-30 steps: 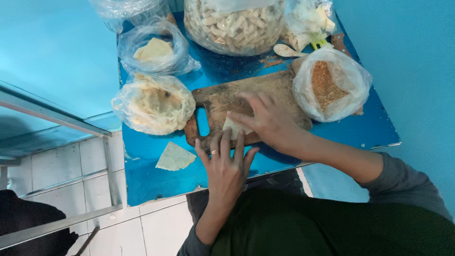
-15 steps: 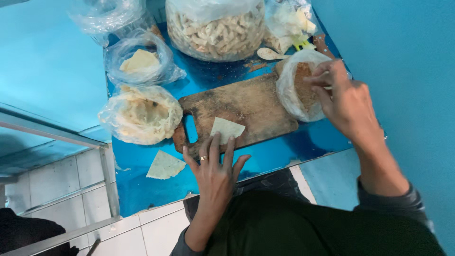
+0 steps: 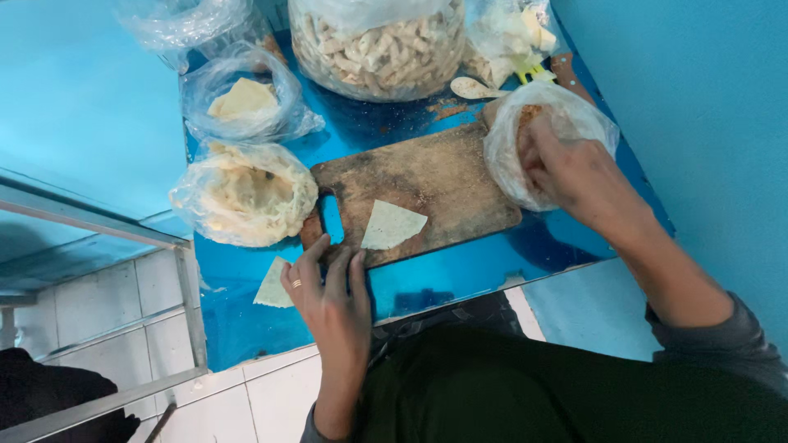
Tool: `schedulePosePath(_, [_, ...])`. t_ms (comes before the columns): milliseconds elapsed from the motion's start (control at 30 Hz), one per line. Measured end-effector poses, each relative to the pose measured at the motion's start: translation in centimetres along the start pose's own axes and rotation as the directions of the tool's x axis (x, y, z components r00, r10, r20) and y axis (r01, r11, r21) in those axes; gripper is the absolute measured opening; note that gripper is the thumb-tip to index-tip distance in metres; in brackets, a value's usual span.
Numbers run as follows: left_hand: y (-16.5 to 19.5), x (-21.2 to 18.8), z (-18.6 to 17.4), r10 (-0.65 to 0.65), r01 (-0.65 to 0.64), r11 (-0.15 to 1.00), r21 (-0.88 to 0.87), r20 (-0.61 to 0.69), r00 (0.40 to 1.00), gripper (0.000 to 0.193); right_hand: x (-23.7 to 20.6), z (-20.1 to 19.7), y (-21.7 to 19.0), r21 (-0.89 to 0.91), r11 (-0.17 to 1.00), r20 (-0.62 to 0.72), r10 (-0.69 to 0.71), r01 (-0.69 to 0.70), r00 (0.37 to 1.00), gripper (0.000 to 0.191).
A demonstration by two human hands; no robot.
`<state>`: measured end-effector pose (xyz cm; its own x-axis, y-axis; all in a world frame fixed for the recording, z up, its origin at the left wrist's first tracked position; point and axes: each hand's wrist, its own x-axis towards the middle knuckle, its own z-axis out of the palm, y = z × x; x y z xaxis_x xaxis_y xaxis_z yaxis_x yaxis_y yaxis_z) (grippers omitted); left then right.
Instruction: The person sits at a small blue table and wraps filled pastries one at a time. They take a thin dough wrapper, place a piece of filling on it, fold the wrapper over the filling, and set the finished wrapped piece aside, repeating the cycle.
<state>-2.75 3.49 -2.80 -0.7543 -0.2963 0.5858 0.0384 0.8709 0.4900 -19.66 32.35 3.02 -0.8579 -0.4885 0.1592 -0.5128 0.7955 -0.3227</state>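
At the near edge of a glossy blue counter (image 3: 460,271), the left hand (image 3: 332,291) lies flat with fingers spread and released, a ring on one finger, its fingertips touching the near rim of a worn brown wooden cutting board (image 3: 427,184). It grasps nothing. Farther right, the right hand (image 3: 574,168) is pushed into a clear plastic bag of brown crumbly filling (image 3: 513,148) that sits at the right end of the board; its fingertips are hidden inside, so whether they pinch any filling cannot be told.

A pale triangular piece of thin dough (image 3: 390,226) lies flat on the board just beyond the left fingertips, not touched. It looks thin, limp and floury, with one sharp corner pointing toward the handle hole. A second pale dough triangle (image 3: 273,285) lies on the counter beside the left hand.

Judging from this, the bag could tip or drag as the hand comes out, spilling crumbs onto the board, since nothing steadies it.

Around these sit a bag of stacked pale dough sheets (image 3: 246,193), a smaller bag of dough pieces (image 3: 245,102), and a large clear bag of pale finger-shaped snacks (image 3: 377,49).
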Motion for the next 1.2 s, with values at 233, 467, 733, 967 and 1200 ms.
schedulePosePath(233, [0.3, 0.2, 0.7, -0.024, 0.024, 0.999, -0.042, 0.015, 1.0, 0.014, 1.6, -2.1, 0.6, 0.451, 0.872, -0.056, 0.241, -0.191, 0.969, 0.035])
schedulePosePath(467, [0.3, 0.2, 1.1, -0.055, 0.056, 0.998, -0.03, 0.023, 0.998, 0.013, 3.2, 1.6, -5.6, 0.736, 0.638, 0.186, 0.13, -0.226, 0.974, 0.035])
schedulePosePath(733, [0.3, 0.1, 1.6, -0.063, 0.064, 0.998, -0.024, 0.012, 0.998, 0.014, 1.8, 9.9, -11.3, 0.52, 0.789, -0.11, -0.319, 0.328, 0.941, 0.023])
schedulePosePath(967, [0.3, 0.0, 1.6, -0.053, 0.053, 0.999, -0.001, 0.013, 0.999, 0.012, 0.3, 9.0, -10.9, 0.107, 0.774, -0.228, -0.592, 0.624, 0.773, 0.041])
schedulePosePath(1200, [0.5, 0.2, 1.4, -0.045, 0.044, 0.999, 0.02, 0.032, 0.998, 0.012, -0.3, 9.3, -10.1, 0.159, 0.799, -0.229, -0.541, 0.58, 0.809, 0.044])
